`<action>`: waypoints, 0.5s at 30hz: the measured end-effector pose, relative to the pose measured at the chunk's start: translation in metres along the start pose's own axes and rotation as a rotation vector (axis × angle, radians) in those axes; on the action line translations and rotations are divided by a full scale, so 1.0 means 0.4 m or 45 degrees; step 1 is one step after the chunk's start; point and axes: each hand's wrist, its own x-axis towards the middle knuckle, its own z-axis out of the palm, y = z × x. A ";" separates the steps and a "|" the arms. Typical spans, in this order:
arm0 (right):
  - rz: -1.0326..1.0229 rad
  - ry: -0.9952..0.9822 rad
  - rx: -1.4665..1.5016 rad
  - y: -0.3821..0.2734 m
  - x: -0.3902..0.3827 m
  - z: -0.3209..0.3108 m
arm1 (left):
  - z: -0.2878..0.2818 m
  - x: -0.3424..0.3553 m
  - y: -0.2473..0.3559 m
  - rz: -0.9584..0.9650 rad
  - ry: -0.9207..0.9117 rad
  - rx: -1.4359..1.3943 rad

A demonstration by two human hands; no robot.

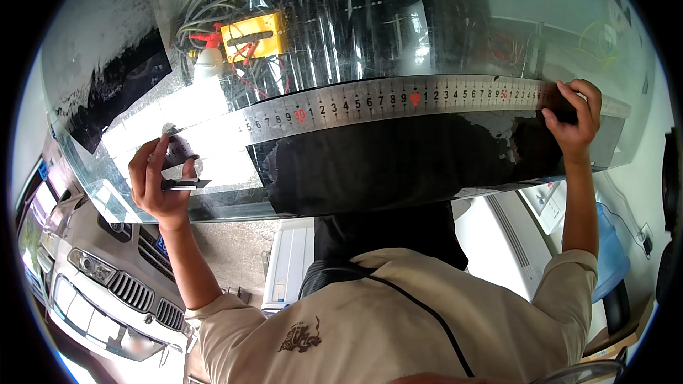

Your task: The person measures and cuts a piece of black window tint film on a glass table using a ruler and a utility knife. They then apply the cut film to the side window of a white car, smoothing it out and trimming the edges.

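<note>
A long steel ruler [398,98] lies across a sheet of dark tint film [398,160] spread on a glass pane [107,192]. My right hand [573,121] presses down on the ruler's right end, fingers curled over its edge. My left hand [158,181] is at the pane's left part, just past the ruler's left end, gripping a small metal cutter [186,184] whose blade points right along the film. A pale, shiny strip of the film [206,128] lies beside that hand.
Through the glass show tangled wires [203,0], a yellow box [255,35] and a red-topped spray bottle [208,53]. A white car [99,291] stands lower left, white cabinets [288,267] sit below the pane, and a blue water jug [612,256] is at the right.
</note>
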 end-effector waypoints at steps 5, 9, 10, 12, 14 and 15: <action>-0.021 -0.011 -0.046 -0.006 0.006 -0.006 | -0.014 0.004 -0.003 0.028 -0.016 0.046; 0.030 -0.083 -0.031 0.016 -0.024 -0.020 | 0.002 0.009 -0.002 0.060 0.058 0.039; 0.029 -0.080 -0.019 0.022 -0.030 -0.019 | 0.003 0.012 0.003 0.057 0.079 0.028; 0.029 -0.082 -0.006 0.030 -0.037 -0.016 | -0.001 0.012 0.009 0.043 0.074 0.043; 0.037 -0.086 -0.010 0.030 -0.037 -0.016 | -0.001 0.012 0.010 0.044 0.079 0.047; 0.042 -0.091 -0.015 0.030 -0.037 -0.017 | 0.000 0.014 0.009 0.049 0.084 0.042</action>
